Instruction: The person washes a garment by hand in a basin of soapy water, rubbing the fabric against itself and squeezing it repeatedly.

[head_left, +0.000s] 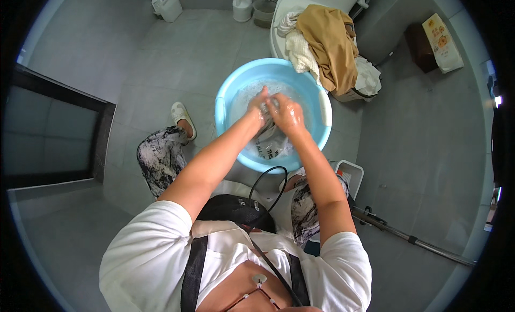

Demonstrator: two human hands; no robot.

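A light blue plastic basin (220, 116) of sudsy water stands on the floor before me. In it lies a wet pale garment (266, 145) with dark lettering, part of it sunk in the foam. My left hand (258, 105) and my right hand (287, 113) meet over the middle of the basin, wet and soapy. Both are closed on a bunched part of this garment, which rises from the water between them. The fingers' undersides and most of the gripped cloth are hidden.
Beyond the basin, a tan garment (327, 41) and a white knit cloth (301, 53) are heaped on a white toilet (287, 1). White jugs (242, 6) stand by the far wall. A tissue pack (442, 42) is at right, above a metal pole (429, 243).
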